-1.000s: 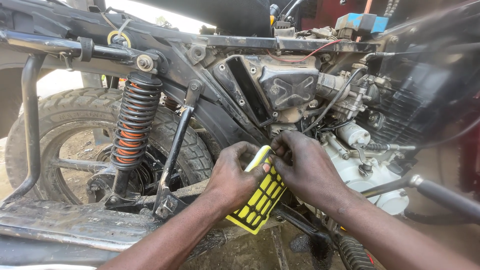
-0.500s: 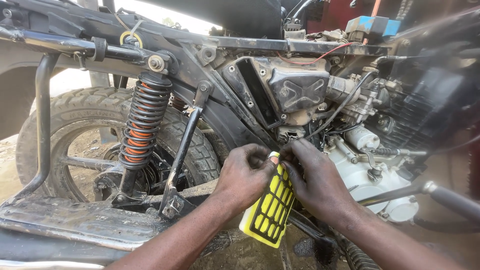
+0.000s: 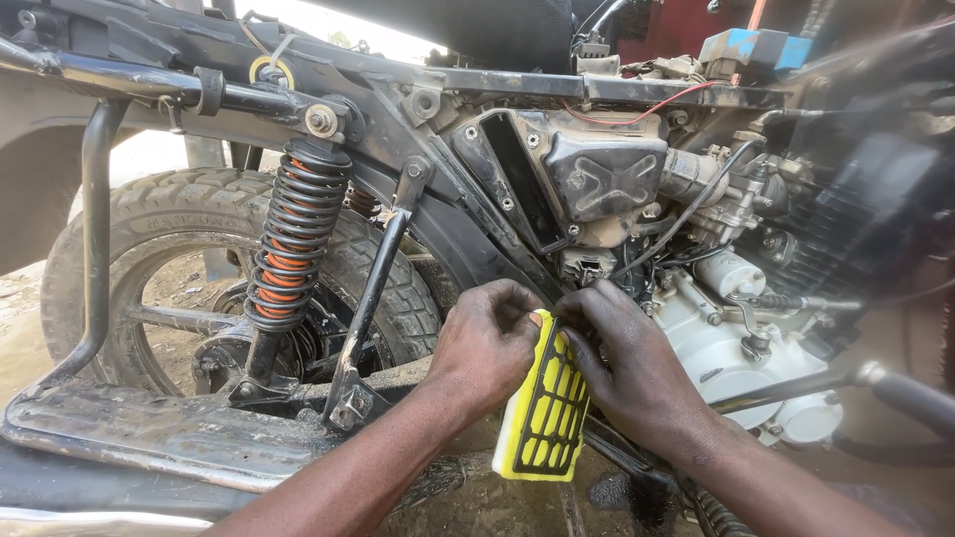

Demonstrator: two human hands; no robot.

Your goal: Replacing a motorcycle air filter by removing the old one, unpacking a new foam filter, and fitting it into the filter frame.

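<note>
Both hands closed on yellow foam air filter with black plastic grille [image 3: 547,418], low centre beside engine: left hand [image 3: 487,343] pinching top left edge, right hand [image 3: 637,363] gripping right edge. Looks light, foam soft, grille stiff; best held by frame edges

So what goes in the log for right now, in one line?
left hand: holds yellow air filter | right hand: holds its top edge | place: beside motorcycle frame, below air box
</note>
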